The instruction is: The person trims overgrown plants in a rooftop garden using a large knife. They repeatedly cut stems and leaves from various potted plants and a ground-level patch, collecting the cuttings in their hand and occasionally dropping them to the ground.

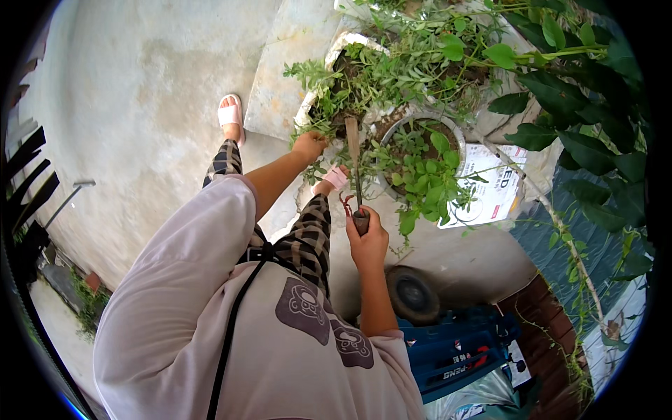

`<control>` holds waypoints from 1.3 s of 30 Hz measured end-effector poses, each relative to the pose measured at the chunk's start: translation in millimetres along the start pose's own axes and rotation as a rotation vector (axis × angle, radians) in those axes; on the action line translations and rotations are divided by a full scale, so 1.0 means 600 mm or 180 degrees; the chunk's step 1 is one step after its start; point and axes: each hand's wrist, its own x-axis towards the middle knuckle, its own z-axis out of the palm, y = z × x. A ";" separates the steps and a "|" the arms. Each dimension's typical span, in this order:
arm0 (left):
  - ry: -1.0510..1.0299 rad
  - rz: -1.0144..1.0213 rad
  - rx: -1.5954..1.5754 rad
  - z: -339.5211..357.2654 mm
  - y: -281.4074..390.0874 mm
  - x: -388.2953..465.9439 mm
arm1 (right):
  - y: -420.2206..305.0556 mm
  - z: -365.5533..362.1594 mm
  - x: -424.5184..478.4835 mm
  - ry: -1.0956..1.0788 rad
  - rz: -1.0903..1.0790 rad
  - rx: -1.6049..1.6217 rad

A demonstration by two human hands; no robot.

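My right hand (pixel 369 239) is closed around the dark handle (pixel 360 221) of a narrow hand trowel. The trowel's flat, brownish blade (pixel 353 137) points away from me, its tip at the soil inside the edge of a white planter (pixel 305 111). A bit of red cord (pixel 346 202) shows beside the handle. To the left of the blade, my left hand (pixel 310 147) has its fingers curled at the low leaves (pixel 324 126) along the planter's near edge. Whether they grip a stem is hidden. Leafy green plants (pixel 388 79) fill the planter.
A round grey pot (pixel 462 137) with a leafy plant stands right of the trowel. Beyond it lies a printed white carton (pixel 488 189). A branch (pixel 556 223) with dark leaves overhangs the right side. A blue vehicle (pixel 457 352) with a black wheel (pixel 413 294) sits lower right.
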 end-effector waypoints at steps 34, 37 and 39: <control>0.0287 0.0043 -0.0030 -0.006 -0.008 -0.009 | 0.004 0.054 0.001 0.0032 -0.0639 -0.0681; 0.0100 -0.0177 -0.0705 -0.011 0.006 -0.004 | 0.012 0.057 0.002 -0.0249 -0.0413 -0.0900; 0.0095 -0.0273 -0.0756 -0.013 0.011 -0.014 | 0.022 0.060 0.007 -0.0062 -0.0312 -0.0979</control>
